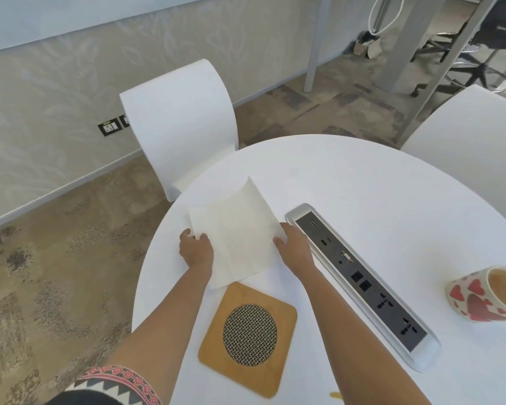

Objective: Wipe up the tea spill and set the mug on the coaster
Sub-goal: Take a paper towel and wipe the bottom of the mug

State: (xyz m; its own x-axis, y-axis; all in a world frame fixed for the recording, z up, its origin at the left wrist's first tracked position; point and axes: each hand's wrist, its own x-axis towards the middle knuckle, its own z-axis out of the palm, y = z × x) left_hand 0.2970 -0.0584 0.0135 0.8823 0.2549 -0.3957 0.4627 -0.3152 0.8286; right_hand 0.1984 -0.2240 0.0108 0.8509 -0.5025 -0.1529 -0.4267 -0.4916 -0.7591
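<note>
A white paper towel (237, 232) is held up over the round white table (362, 185), its far corner raised. My left hand (195, 248) pinches its left edge and my right hand (293, 244) pinches its right edge. Just in front of the towel lies a square wooden coaster (216, 352) with a round metal mesh centre. A white mug with red hearts (479, 296), holding milky tea, stands at the table's right edge, well away from both hands. A small yellowish spot (335, 394) shows at the bottom edge of the table.
A long silver socket strip (362, 279) is set into the table between the towel and the mug. A white chair (181, 124) stands beyond the table's far left, another white chair (473, 135) at the far right. Patterned carpet lies to the left.
</note>
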